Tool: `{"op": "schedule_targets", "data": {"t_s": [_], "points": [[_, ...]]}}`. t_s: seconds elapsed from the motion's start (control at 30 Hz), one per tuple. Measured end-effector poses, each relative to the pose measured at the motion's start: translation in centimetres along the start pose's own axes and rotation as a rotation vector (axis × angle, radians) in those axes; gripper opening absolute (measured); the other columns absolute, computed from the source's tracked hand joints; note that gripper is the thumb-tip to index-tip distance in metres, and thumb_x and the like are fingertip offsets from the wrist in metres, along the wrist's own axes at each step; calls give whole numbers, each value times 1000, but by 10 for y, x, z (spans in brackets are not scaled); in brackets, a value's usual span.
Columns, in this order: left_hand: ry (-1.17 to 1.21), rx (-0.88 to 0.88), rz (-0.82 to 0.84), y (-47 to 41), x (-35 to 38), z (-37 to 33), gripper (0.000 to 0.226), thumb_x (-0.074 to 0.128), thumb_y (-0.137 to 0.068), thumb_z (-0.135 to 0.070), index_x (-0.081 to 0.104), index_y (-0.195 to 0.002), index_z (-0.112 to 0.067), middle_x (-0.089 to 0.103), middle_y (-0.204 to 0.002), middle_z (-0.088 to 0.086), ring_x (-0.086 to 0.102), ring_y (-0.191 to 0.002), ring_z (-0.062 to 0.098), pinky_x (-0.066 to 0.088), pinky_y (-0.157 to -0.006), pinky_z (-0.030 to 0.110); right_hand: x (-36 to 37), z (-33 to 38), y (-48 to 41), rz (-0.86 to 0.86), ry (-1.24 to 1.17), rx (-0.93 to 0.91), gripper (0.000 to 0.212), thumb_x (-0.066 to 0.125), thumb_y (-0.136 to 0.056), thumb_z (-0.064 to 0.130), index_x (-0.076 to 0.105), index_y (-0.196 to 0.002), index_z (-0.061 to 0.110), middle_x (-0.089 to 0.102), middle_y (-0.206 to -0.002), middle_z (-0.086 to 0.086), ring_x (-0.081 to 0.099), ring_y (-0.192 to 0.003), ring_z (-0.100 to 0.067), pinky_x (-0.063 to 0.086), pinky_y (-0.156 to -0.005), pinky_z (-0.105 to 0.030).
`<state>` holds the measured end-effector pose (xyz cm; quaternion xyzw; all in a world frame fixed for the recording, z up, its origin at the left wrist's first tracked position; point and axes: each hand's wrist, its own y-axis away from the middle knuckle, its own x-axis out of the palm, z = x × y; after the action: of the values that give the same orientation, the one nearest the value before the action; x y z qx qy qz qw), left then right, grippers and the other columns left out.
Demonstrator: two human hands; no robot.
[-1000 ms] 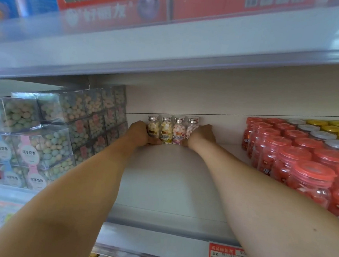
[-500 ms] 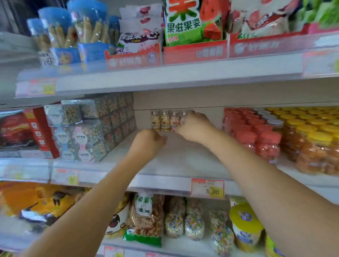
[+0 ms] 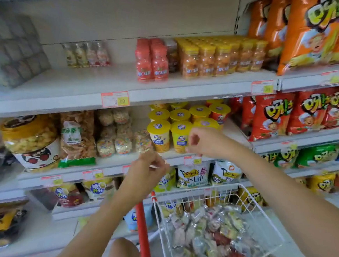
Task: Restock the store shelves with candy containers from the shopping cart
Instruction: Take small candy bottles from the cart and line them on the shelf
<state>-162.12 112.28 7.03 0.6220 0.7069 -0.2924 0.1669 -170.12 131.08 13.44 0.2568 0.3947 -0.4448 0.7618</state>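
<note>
Several small clear candy bottles with silver caps stand in a row at the back of the white shelf. Many more small candy containers lie heaped in the white wire shopping cart at the lower right. My left hand hangs in the air in front of the lower shelves, fingers loosely curled, holding nothing. My right hand hovers in front of yellow-lidded cups, fingers loosely bent and empty. Both hands are well clear of the bottles and above the cart.
Red-capped jars and yellow-capped jars fill the same shelf to the right of the bottles. Stacked clear boxes stand at its left. Yellow-lidded cups, snack bags and a big jar sit below. The cart's red handle runs beside my left arm.
Both hands have let go of the bottle row and pulled back and down from the shelf toward the cart. The view has backed away and tilted down, showing the cart.
</note>
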Motion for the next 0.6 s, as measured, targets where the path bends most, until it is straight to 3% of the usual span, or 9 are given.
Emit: {"op": "schedule_targets", "data": {"t_s": [0.2,0.33,0.47,0.53,0.6], "points": [[-23,-98,232,15,88,21,23,61,-90,-30,54,-69,-22,61,-87,-3,58,-85,7,49,-78,29,39,-115,44,97,-85,204,17,67,-87,27,54,-84,16,60,-90,-2,58,-80,-17,43,-67,-28],[-54,-202,340,19,136,33,19,60,-92,-27,59,-77,-15,64,-89,-3,59,-88,11,44,-71,16,71,-182,64,210,-121,396,31,62,-90,33,50,-107,10,57,-110,-12,56,-91,-23,40,-71,-31],[-148,-257,469,13,183,52,16,57,-93,-29,61,-93,-13,65,-105,7,61,-97,22,48,-78,31,104,-242,77,252,-170,599,50,63,-90,34,42,-125,5,49,-127,-13,55,-103,-30,43,-74,-34],[-167,-292,521,11,207,60,18,56,-93,-30,58,-105,-17,59,-113,0,60,-98,19,46,-76,30,118,-265,81,272,-200,664,53,64,-91,27,40,-131,1,45,-133,-15,54,-97,-29,44,-71,-35],[-186,-328,580,9,231,69,23,56,-93,-30,55,-113,-17,53,-109,-4,58,-87,15,46,-71,27,130,-280,83,295,-261,720,47,60,-92,16,38,-131,1,42,-140,-14,52,-82,-27,43,-68,-34]]}}
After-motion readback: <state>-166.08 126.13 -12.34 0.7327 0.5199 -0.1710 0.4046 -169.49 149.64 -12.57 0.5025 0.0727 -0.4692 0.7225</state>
